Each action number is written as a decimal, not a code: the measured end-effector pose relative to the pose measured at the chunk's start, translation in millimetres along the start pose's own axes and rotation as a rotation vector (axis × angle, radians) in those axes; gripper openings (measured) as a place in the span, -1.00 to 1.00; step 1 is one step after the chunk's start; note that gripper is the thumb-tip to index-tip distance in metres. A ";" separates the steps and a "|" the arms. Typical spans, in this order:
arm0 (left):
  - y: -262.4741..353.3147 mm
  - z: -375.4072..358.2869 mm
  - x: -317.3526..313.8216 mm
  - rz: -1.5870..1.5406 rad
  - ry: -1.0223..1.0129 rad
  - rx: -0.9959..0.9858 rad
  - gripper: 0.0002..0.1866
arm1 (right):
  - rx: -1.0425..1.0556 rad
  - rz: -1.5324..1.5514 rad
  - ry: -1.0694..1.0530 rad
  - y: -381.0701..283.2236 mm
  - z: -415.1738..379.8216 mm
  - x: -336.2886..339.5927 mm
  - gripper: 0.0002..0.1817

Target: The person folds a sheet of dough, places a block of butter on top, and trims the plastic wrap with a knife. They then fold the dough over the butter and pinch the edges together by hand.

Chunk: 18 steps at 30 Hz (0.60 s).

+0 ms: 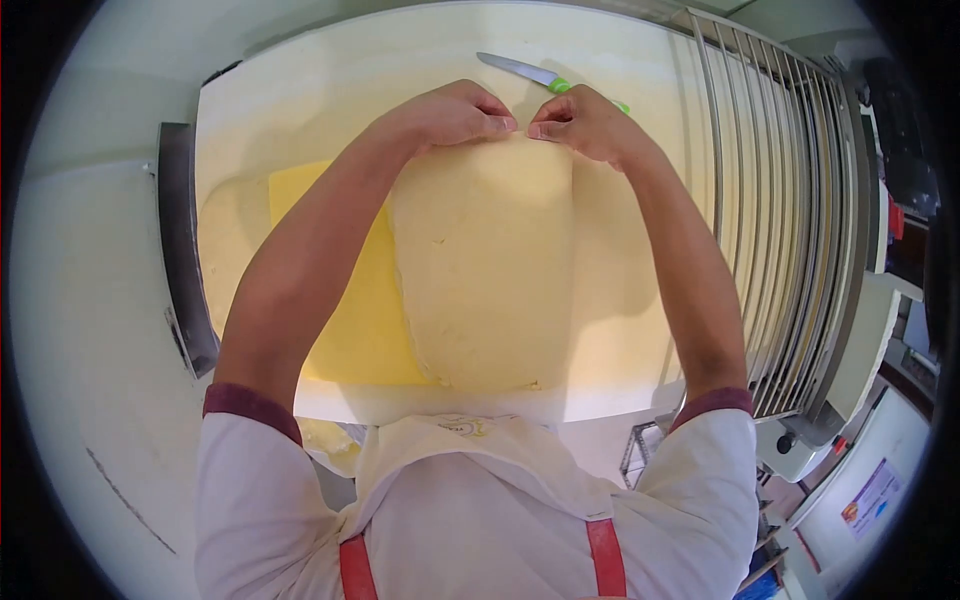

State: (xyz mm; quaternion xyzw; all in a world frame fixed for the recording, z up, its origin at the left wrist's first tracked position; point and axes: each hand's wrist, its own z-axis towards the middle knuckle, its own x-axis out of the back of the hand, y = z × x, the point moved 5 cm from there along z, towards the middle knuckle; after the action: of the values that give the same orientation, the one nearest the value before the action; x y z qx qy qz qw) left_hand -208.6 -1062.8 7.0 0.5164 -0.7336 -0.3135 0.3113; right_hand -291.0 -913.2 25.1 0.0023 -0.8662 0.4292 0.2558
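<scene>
A wide sheet of pale dough (490, 260) lies on the white work table, its right part folded over a flat yellow slab (365, 300) that looks like butter. At the dough's far edge, my left hand (460, 115) is closed, thumb and fingers pinching the edge. My right hand (582, 125) pinches the same edge just beside it, the fingertips of both hands close together. Left of the yellow slab, more dough (232, 225) spreads out flat. Beyond my hands lies a knife (520, 68) with a green handle, partly hidden behind my right hand.
A metal bar guard (745, 190) stands along the right side of the table (370, 400). A dark metal bracket (178, 240) borders the left side, close to the wall. Machinery and a white panel with a notice (870, 495) are farther right.
</scene>
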 end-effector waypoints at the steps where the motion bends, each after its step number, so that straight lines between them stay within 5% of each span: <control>1: 2.0 2.5 -2.4 0.019 -0.029 -0.010 -0.71 | 0.046 0.051 0.048 2.6 -3.1 -2.6 -0.67; 7: 34.3 34.8 -39.0 0.157 -0.124 -0.074 -0.74 | 0.155 0.742 0.926 60.2 -92.0 -23.9 -0.65; 14: 40.6 47.1 -43.8 0.307 -0.122 -0.174 -0.78 | 0.091 0.768 0.948 117.6 -193.0 -123.7 -0.78; 18: 49.5 48.3 -48.5 0.439 -0.351 -0.132 -0.76 | 0.088 0.561 0.937 105.5 -199.1 -126.1 -0.83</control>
State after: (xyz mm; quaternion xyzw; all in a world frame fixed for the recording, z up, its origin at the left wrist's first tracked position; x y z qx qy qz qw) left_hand -260.9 -996.5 9.8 0.2618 -0.8486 -0.3702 0.2726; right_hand -117.2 -725.5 -9.6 -0.4096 -0.6082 0.4717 0.4897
